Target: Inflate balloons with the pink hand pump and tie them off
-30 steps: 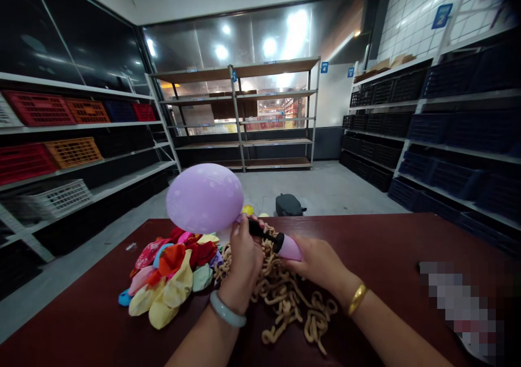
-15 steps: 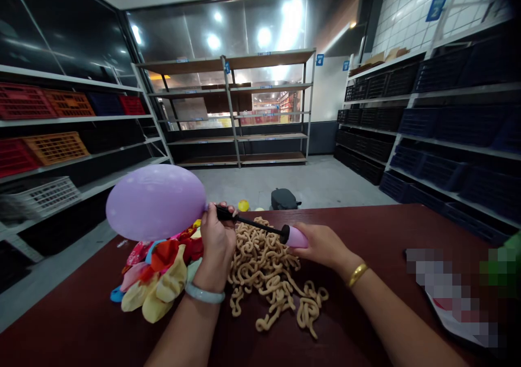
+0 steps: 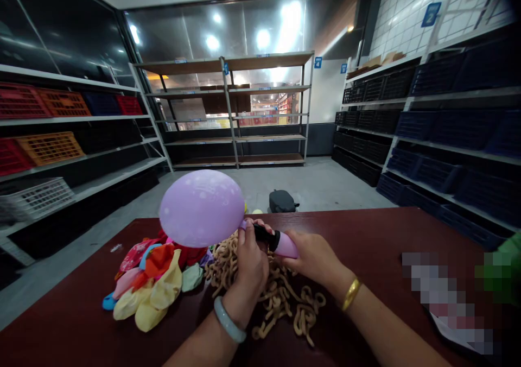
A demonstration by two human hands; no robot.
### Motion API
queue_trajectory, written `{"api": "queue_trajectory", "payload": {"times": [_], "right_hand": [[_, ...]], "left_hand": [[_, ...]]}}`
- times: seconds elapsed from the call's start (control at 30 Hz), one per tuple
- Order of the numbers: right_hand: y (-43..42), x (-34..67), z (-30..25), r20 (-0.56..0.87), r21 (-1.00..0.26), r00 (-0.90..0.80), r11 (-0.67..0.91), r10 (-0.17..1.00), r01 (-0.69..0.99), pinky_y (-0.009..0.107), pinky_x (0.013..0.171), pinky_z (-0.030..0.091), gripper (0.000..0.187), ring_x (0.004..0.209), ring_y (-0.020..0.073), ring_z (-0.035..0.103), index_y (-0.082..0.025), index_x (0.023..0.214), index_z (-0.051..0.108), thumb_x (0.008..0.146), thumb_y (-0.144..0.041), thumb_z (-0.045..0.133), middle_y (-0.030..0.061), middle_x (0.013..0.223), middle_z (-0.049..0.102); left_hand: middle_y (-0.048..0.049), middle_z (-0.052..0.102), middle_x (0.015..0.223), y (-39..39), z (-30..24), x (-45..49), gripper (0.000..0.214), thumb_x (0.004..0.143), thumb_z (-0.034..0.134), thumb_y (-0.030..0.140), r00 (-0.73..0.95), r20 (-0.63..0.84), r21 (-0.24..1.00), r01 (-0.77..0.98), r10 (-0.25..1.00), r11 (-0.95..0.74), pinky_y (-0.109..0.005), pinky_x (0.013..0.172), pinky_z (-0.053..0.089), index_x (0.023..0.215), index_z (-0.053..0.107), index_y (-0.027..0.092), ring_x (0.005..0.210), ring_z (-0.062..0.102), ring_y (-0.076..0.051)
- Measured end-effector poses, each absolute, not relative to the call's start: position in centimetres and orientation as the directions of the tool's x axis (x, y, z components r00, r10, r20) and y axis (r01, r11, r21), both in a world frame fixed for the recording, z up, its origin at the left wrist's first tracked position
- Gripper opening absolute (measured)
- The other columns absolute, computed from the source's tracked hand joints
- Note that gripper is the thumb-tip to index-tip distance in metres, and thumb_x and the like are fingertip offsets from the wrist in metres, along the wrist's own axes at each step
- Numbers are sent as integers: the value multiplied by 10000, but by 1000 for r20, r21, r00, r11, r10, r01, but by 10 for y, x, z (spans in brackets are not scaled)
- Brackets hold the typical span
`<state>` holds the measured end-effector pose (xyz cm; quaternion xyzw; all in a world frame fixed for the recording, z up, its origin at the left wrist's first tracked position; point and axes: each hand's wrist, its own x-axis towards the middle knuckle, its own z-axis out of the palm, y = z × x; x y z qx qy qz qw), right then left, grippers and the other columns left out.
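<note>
A purple inflated balloon (image 3: 202,208) points its neck to the right. My left hand (image 3: 253,255) is closed around that neck and the black nozzle end of a hand pump (image 3: 287,245). The pump's purple handle lies in my right hand (image 3: 314,255), which is closed on it. Its rod is pushed in, so the handle meets the black barrel. Below my hands a pile of tan, curly rope-like pieces (image 3: 280,299) covers part of the table. Left of it lies a heap of flat balloons (image 3: 160,274) in yellow, red, orange, pink, blue and pale green.
The dark red table (image 3: 366,231) spans the foreground. A blurred flat item (image 3: 448,302) lies on its right side. Beyond the table, a dark grey bag-like object (image 3: 282,201) sits on the floor. Shelves with crates (image 3: 52,150) stand left, more crates (image 3: 362,144) right.
My left hand has moved right with the balloon, closing onto the pump handle. The long black rod that showed between my hands has slid in. My right hand has moved slightly left.
</note>
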<state>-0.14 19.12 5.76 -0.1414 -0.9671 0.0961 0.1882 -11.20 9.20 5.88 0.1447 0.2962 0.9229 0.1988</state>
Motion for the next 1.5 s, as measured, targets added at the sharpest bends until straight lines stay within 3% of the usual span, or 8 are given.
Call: {"api": "queue_trajectory", "payload": {"times": [0.27, 0.43, 0.6, 0.7, 1.1, 1.3, 1.5], "right_hand": [[181, -7, 55, 317, -308, -886, 921, 337, 240, 274, 600, 325, 418, 800, 237, 657, -234, 1055, 584, 792, -558, 618, 50, 898, 710], [195, -5, 50, 284, -298, -907, 928, 312, 226, 282, 647, 373, 511, 834, 255, 663, -244, 1115, 597, 786, -635, 593, 62, 919, 715], [217, -4, 43, 248, -292, -924, 932, 292, 216, 285, 667, 402, 468, 839, 247, 665, -263, 1125, 608, 792, -592, 603, 57, 950, 714], [225, -4, 41, 235, -293, -931, 933, 281, 207, 289, 661, 410, 469, 822, 243, 667, -276, 1137, 605, 777, -577, 619, 47, 951, 717], [225, -1, 44, 261, -206, -926, 953, 271, 221, 303, 650, 415, 485, 837, 265, 670, -261, 1173, 587, 766, -523, 630, 61, 938, 720], [207, -4, 47, 283, -281, -920, 941, 272, 192, 296, 638, 411, 496, 829, 267, 673, -272, 1183, 578, 782, -563, 611, 60, 953, 717], [192, -8, 49, 279, -350, -913, 917, 297, 192, 280, 627, 398, 445, 788, 254, 670, -250, 1143, 600, 793, -524, 618, 67, 911, 717]], "left_hand": [[2, 546, 723, 85, 70, -121, 277, 826, 643, 412, -883, 211, 611, -217, 420, -761, -242, 575, 449, 794, 495, 180, 584, 535, -101], [9, 539, 703, 74, 76, -155, 226, 808, 663, 322, -917, 203, 577, -172, 345, -798, -266, 553, 453, 819, 480, 191, 570, 547, -123], [10, 540, 688, 59, 82, -192, 205, 814, 650, 305, -951, 175, 524, -131, 256, -842, -260, 542, 434, 916, 506, 201, 555, 542, -123], [16, 537, 677, 54, 83, -200, 207, 798, 669, 287, -957, 175, 510, -112, 230, -853, -266, 552, 436, 874, 496, 204, 553, 541, -124], [15, 541, 714, 77, 69, -166, 278, 793, 685, 360, -933, 159, 507, -205, 324, -837, -257, 571, 441, 813, 460, 198, 592, 550, -119], [6, 540, 748, 91, 57, -123, 244, 826, 650, 373, -886, 142, 554, -299, 442, -777, -253, 621, 459, 847, 488, 191, 615, 542, -105], [6, 530, 730, 93, 56, -110, 260, 828, 643, 398, -888, 138, 575, -289, 440, -765, -233, 596, 445, 826, 486, 191, 587, 517, -93]]}}
